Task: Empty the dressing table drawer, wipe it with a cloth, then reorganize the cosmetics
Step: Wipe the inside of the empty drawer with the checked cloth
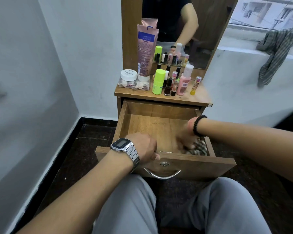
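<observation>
The wood-grain drawer point(142, 122) is pulled out, its flat floor bare. The left hand point(143, 146) curls its fingers over the near front edge, above a curved metal handle point(161, 174). In the near right corner the blurred right hand point(187, 138) presses a striped cloth point(200, 148), fingers closed on it. Cosmetics stand on the far tabletop point(198, 97): a white jar point(128, 74) reading "NAIL POLISH", a pink tube point(145, 49).

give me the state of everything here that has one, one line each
wooden drawer: pulled open, emptied
striped cloth: bunched in the drawer's near right corner
left hand: gripping the drawer's front edge
right hand: blurred, pressing on the cloth
cosmetic bottles: upright on the tabletop
tall pink tube: standing on its cap
second striped cloth: draped over the window ledge
</observation>
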